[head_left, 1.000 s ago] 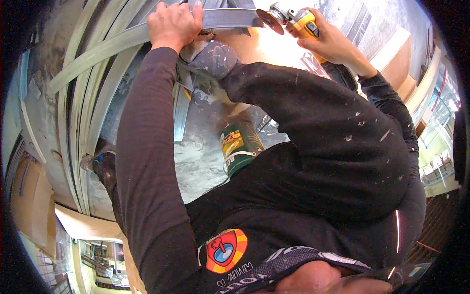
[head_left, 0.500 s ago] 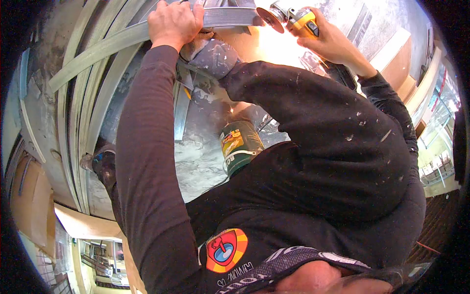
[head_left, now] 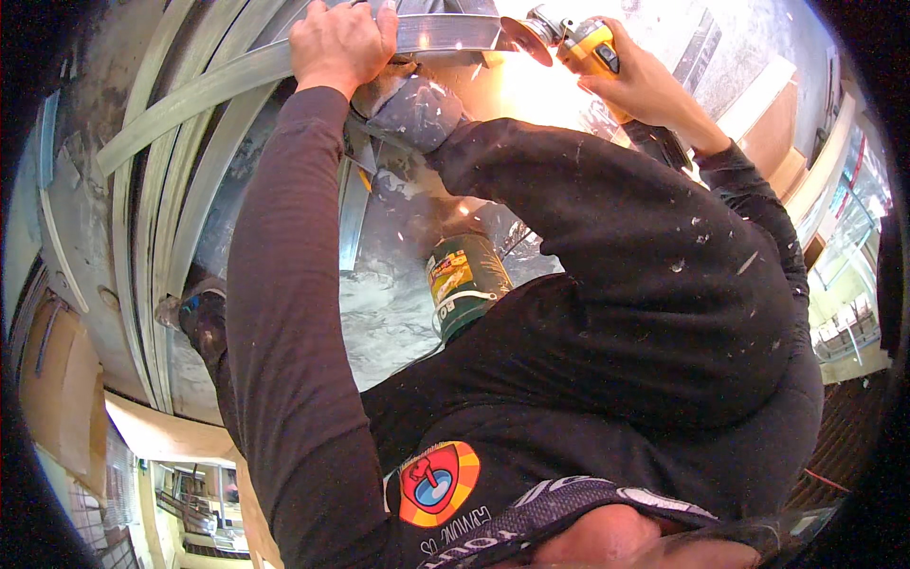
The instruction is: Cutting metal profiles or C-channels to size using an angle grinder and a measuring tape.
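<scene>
Where metal strips [head_left: 220, 175] line the stained floor [head_left: 379, 318], a leg [head_left: 626, 228] partly hides a bucket [head_left: 464, 270]. The left hand [head_left: 341, 45] clasps a bar [head_left: 441, 32]; the right hand [head_left: 645, 83] grips a grinder [head_left: 595, 45].

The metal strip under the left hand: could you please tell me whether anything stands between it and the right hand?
Yes: the yellow grinder held in the right hand, its reddish disc at the right end of the metal strip. Nothing else visible does.

The grinder [head_left: 597, 45] is yellow-and-black, the strip [head_left: 447, 33] silver-grey.
</scene>
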`<state>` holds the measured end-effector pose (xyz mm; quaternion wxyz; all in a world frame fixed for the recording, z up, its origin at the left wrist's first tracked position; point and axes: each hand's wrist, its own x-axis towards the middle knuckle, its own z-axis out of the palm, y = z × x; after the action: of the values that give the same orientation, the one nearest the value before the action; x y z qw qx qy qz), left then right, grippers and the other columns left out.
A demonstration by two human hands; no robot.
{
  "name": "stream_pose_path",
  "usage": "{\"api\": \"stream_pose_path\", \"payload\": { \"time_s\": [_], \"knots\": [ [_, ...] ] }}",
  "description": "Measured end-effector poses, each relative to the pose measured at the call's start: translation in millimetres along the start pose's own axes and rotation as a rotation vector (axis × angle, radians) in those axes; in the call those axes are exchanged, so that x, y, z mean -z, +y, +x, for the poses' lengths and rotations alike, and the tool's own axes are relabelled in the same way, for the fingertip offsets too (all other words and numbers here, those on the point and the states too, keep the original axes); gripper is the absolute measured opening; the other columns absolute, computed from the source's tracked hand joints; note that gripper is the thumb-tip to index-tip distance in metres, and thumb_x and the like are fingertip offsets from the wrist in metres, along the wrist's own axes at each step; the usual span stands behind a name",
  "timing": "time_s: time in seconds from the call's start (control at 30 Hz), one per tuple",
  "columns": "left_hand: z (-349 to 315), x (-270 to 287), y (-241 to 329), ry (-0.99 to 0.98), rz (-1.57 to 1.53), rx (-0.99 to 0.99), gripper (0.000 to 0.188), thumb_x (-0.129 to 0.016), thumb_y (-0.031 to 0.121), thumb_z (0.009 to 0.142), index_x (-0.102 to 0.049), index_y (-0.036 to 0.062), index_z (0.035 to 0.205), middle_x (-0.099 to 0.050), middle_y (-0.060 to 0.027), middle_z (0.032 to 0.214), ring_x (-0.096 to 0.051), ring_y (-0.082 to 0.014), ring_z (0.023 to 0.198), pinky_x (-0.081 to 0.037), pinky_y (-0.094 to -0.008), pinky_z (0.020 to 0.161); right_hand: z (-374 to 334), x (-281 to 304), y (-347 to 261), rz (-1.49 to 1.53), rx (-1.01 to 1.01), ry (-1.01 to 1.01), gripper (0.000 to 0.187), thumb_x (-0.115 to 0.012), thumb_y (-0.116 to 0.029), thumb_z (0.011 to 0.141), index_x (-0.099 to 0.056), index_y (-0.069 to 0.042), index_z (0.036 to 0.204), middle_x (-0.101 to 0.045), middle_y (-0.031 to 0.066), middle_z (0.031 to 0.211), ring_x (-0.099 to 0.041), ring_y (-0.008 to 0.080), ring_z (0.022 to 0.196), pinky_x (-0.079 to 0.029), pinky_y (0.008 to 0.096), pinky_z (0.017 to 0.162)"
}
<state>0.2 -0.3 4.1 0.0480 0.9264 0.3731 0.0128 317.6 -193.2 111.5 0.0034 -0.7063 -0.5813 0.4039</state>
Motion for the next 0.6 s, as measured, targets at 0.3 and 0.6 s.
{"api": "stream_pose_path", "payload": {
  "time_s": [0.3, 0.6],
  "knots": [
    [-1, -2, 2, -0.023, -0.022, 0.009, 0.052, -0.047, 0.046, 0.099, -0.077, 0.0091, 0.077, -0.075, -0.0134, 0.081, -0.070, -0.0346, 0.078, -0.058, -0.0481, 0.068, -2, 1, -11, -0.004, -0.157, -0.047, 0.082, -0.075, -0.032, 0.089, -0.030, -0.008, 0.153, -0.066, 0.0252, 0.118, -0.068, 0.0405, 0.108, -0.052, 0.0427, 0.094],
    [1, -1, 1, -0.028, 0.009, 0.015, 0.052, -0.047, 0.046, 0.098, -0.077, 0.0093, 0.076, -0.075, -0.0132, 0.080, -0.070, -0.0344, 0.079, -0.058, -0.0475, 0.068, 4, 2, -8, 0.067, -0.081, 0.000, 0.081, -0.075, -0.033, 0.089, -0.031, -0.008, 0.152, -0.066, 0.0228, 0.119, -0.067, 0.0377, 0.110, -0.051, 0.0409, 0.096]
  ]
}}
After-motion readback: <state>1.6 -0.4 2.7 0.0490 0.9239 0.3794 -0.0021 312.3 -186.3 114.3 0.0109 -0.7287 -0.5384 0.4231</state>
